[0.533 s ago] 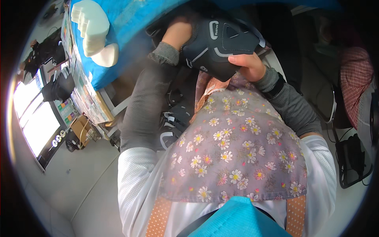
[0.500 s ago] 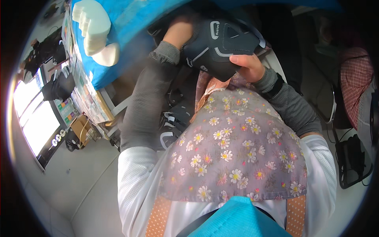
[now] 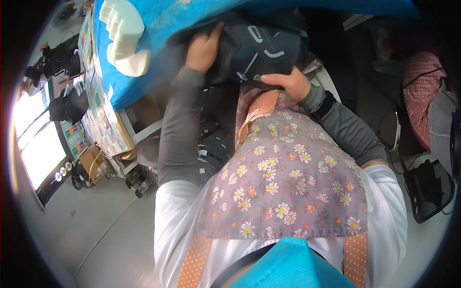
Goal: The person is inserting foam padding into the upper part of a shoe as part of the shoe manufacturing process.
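Note:
A dark padded fabric piece (image 3: 269, 53) with pale printed lines and a mesh area is stretched between my hands above my lap. My left hand (image 3: 200, 52) grips its left side at the black edge, one digit laid along the fabric and the other fingers partly hidden. At the lower right edge, my right hand (image 3: 290, 84) is closed on the piece, with its thumb flat on top and its fingers underneath, out of sight. Folds of black material hang around the left side, and part of the piece is in shadow.
A blue-covered table (image 3: 165, 17) holds stacked white foam pieces (image 3: 126, 29) at the far left. Dark items with white marks (image 3: 209, 158) lie below my left forearm. A black-framed chair part (image 3: 427, 192) and another person's checked sleeve (image 3: 422, 96) are at the right.
My left hand has come out from behind the piece to its left side. The piece has turned and shifted slightly left. My right thumb has moved left and down with its lower edge.

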Demonstrator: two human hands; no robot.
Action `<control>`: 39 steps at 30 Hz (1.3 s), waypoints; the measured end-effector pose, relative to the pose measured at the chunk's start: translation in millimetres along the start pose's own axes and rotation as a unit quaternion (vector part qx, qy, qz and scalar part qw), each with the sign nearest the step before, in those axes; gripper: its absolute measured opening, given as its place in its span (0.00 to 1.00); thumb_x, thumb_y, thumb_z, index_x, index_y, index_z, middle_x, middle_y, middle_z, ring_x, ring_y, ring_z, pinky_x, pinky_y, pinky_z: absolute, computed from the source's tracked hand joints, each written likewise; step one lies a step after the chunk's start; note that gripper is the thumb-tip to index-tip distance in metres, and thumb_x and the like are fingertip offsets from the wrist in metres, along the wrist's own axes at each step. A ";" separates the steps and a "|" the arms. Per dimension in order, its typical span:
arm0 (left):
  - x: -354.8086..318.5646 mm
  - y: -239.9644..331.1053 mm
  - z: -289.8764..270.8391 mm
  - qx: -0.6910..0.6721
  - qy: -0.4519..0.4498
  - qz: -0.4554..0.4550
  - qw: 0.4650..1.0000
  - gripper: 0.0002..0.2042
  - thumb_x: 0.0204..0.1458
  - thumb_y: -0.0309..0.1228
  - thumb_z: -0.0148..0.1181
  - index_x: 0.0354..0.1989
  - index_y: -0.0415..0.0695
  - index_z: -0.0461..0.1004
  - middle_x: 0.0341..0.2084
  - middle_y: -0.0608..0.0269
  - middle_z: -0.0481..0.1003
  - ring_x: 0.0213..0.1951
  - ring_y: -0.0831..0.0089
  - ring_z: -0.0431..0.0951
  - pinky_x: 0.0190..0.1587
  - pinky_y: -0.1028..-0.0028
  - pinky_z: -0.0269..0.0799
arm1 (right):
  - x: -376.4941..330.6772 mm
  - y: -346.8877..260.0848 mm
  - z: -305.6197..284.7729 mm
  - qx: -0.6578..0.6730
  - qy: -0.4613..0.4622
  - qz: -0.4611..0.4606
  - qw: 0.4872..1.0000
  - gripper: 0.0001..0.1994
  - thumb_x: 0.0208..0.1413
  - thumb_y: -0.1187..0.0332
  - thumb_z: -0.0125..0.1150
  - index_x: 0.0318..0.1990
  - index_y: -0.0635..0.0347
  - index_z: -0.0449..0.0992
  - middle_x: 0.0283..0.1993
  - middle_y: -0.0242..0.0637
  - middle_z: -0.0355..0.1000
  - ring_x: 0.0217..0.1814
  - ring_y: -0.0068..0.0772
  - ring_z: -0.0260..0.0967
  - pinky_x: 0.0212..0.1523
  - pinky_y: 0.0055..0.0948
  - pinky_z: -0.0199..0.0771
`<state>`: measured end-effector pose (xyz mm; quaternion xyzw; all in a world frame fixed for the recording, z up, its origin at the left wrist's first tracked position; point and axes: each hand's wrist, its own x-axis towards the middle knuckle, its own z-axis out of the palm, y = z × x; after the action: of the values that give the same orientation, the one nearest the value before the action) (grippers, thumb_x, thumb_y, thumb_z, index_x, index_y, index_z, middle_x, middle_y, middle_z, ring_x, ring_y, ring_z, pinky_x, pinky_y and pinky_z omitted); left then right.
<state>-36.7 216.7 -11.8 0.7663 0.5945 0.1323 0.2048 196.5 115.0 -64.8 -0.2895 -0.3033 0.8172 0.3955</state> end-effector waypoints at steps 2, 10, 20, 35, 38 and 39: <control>-11.2 -10.8 -10.9 -0.042 0.053 0.016 0.998 0.20 0.60 0.40 0.48 0.42 0.31 0.74 0.34 0.37 0.75 0.38 0.50 0.76 0.41 0.62 0.68 | 2.8 -3.5 -0.8 0.036 -0.011 0.001 0.999 0.20 0.50 0.73 0.61 0.52 0.67 0.69 0.49 0.37 0.71 0.51 0.29 0.68 0.56 0.28 0.66; -32.0 1.9 -30.1 -0.265 0.012 -0.143 0.954 0.20 0.58 0.42 0.53 0.38 0.32 0.76 0.34 0.56 0.78 0.34 0.70 0.77 0.41 0.72 0.71 | 15.0 7.0 -14.4 0.031 -0.013 -0.011 0.999 0.19 0.52 0.75 0.57 0.53 0.67 0.68 0.50 0.40 0.71 0.51 0.31 0.68 0.56 0.30 0.67; -83.4 -41.5 -25.2 -0.748 -0.056 -0.204 0.629 0.23 0.61 0.44 0.44 0.57 0.39 0.64 0.51 0.54 0.71 0.53 0.65 0.70 0.56 0.69 0.62 | 12.5 12.0 -14.2 0.066 -0.009 -0.043 0.997 0.16 0.55 0.69 0.57 0.50 0.66 0.71 0.46 0.35 0.73 0.47 0.27 0.69 0.52 0.25 0.68; -73.9 57.7 -37.4 -0.091 0.192 -0.132 0.968 0.16 0.55 0.36 0.58 0.26 0.35 0.64 0.18 0.52 0.63 0.20 0.65 0.61 0.24 0.68 0.58 | 20.0 17.8 -21.1 0.174 -0.053 0.018 0.983 0.19 0.55 0.69 0.57 0.53 0.64 0.69 0.52 0.37 0.71 0.54 0.32 0.67 0.58 0.33 0.63; -79.9 57.1 -24.7 -0.056 0.261 -0.043 0.963 0.17 0.52 0.39 0.61 0.37 0.36 0.66 0.23 0.47 0.72 0.25 0.54 0.72 0.28 0.64 0.66 | 17.2 21.4 -16.2 0.205 -0.057 0.046 0.976 0.17 0.55 0.69 0.58 0.51 0.64 0.71 0.49 0.36 0.72 0.52 0.31 0.68 0.57 0.32 0.64; -79.4 75.9 -31.1 -0.107 0.201 -0.077 0.971 0.27 0.48 0.42 0.64 0.46 0.34 0.63 0.29 0.41 0.75 0.34 0.45 0.76 0.34 0.59 0.70 | 17.9 22.8 -16.5 0.198 -0.055 0.050 0.977 0.17 0.55 0.68 0.58 0.51 0.63 0.71 0.49 0.36 0.72 0.52 0.31 0.68 0.57 0.32 0.63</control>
<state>-6.1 129.0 54.6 0.6493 0.6633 0.3299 0.1718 188.2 122.7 -96.2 -0.1752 -0.1419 0.8943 0.3866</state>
